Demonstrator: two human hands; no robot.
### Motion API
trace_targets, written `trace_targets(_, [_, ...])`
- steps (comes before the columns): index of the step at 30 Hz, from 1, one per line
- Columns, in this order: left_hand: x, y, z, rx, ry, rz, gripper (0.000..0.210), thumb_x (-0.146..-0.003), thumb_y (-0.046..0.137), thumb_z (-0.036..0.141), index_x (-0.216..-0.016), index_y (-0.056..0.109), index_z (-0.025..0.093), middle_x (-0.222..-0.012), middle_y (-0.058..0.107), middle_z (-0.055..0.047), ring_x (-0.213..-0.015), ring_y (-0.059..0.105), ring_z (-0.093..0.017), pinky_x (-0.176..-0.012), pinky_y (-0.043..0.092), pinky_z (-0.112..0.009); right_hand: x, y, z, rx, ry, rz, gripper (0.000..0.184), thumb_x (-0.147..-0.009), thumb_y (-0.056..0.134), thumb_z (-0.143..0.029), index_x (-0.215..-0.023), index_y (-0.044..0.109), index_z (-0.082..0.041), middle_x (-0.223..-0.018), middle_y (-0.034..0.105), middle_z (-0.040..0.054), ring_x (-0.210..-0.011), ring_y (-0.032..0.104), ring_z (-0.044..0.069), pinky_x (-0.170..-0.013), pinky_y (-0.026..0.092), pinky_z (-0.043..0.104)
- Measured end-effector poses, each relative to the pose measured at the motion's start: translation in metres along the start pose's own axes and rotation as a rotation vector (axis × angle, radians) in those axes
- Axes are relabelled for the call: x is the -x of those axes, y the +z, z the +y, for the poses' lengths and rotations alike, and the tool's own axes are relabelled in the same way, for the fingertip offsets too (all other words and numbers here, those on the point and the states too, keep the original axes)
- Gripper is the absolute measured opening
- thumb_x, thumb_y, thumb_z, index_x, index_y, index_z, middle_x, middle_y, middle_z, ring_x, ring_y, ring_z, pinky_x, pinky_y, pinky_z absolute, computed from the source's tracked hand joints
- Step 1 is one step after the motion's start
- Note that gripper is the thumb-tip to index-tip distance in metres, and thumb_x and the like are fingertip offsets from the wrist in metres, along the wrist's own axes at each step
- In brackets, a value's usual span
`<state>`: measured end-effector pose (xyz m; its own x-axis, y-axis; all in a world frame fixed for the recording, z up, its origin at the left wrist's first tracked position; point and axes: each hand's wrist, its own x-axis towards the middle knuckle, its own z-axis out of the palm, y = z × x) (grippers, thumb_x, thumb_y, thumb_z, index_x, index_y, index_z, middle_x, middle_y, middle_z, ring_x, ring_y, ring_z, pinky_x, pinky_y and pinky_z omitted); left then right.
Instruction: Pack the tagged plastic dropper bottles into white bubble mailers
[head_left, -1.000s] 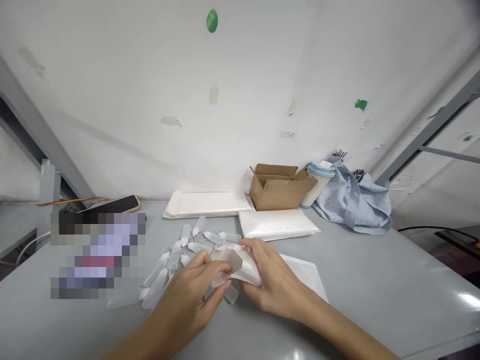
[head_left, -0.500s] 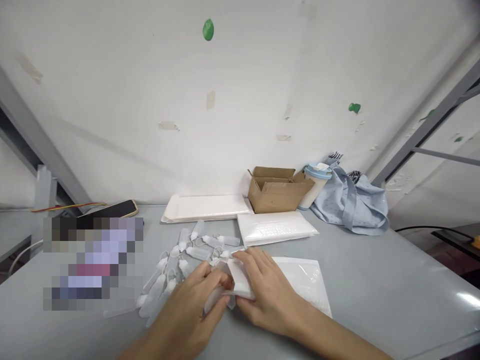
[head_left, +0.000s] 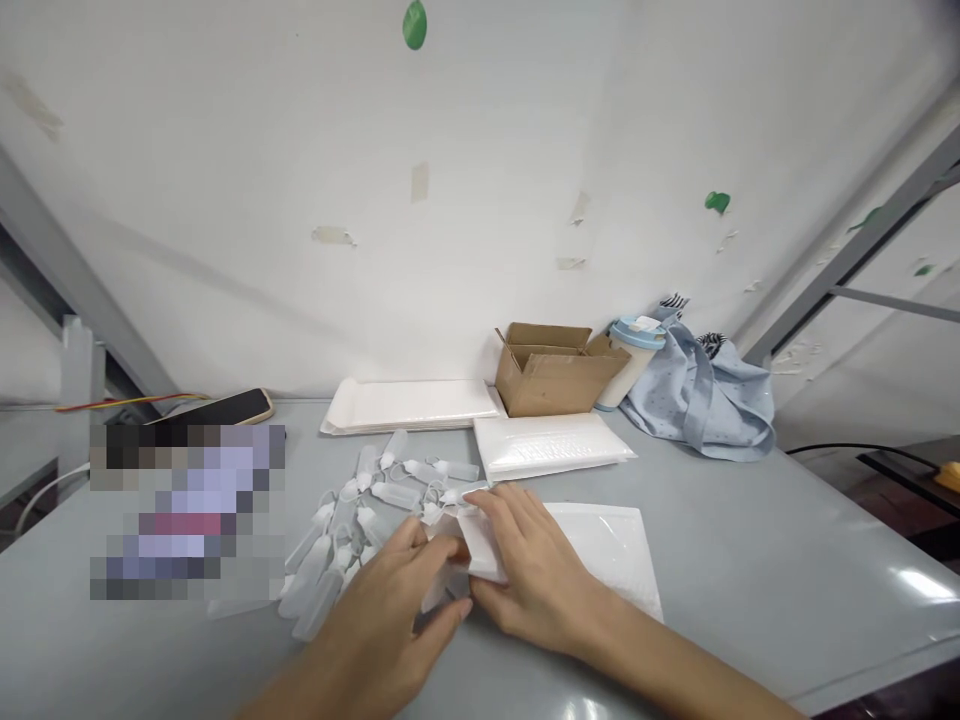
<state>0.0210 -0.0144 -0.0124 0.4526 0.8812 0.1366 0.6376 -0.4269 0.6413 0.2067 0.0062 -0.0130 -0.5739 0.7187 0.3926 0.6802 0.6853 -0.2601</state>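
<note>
A white bubble mailer (head_left: 604,550) lies on the grey table, its open end turned left. My right hand (head_left: 532,580) is closed on that end, thumb below and fingers on top by the folded-back flap (head_left: 480,545). At the mouth of the mailer is my left hand (head_left: 397,600), curled around a translucent squeeze bottle (head_left: 442,590) that is partly hidden by the fingers. Several more translucent squeeze bottles (head_left: 395,497) with white caps lie loosely beyond and to the left of my left hand.
Stacked white mailers (head_left: 420,402) lie by the wall, and another bubble mailer (head_left: 551,445) sits before an open cardboard box (head_left: 555,385). A lidded cup (head_left: 628,365) and light-blue cloth bag (head_left: 697,400) stand right. At left are a phone (head_left: 232,410) and a blurred-out item (head_left: 202,510).
My left thumb and fingers have spread slightly and shifted right at the mailer's mouth. My right hand keeps its grip. The view has tilted down a little.
</note>
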Motion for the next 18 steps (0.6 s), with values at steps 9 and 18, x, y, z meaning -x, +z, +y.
trace_targets(9, [0.001, -0.004, 0.007, 0.084, -0.162, -0.026, 0.006, -0.075, 0.057, 0.026, -0.079, 0.061, 0.024, -0.071, 0.055, 0.002, -0.061, 0.049, -0.016, -0.057, 0.042, -0.027, 0.000, 0.003, -0.003, 0.052, -0.081, 0.037, 0.051, -0.070, 0.050, -0.016, -0.120, 0.038, -0.014, -0.100, 0.056, 0.0126, -0.088, 0.050, 0.026, -0.072, 0.047, 0.040])
trace_targets(18, [-0.010, -0.021, -0.009, 0.134, -0.276, 0.374, 0.035, -0.078, 0.057, 0.047, -0.104, 0.059, 0.023, -0.085, 0.061, -0.002, -0.066, 0.050, -0.016, -0.058, 0.044, -0.027, -0.003, -0.010, 0.004, -0.031, -0.064, 0.125, 0.058, -0.069, 0.052, -0.016, -0.123, 0.034, -0.016, -0.104, 0.054, 0.0128, -0.092, 0.049, 0.026, -0.075, 0.047, 0.042])
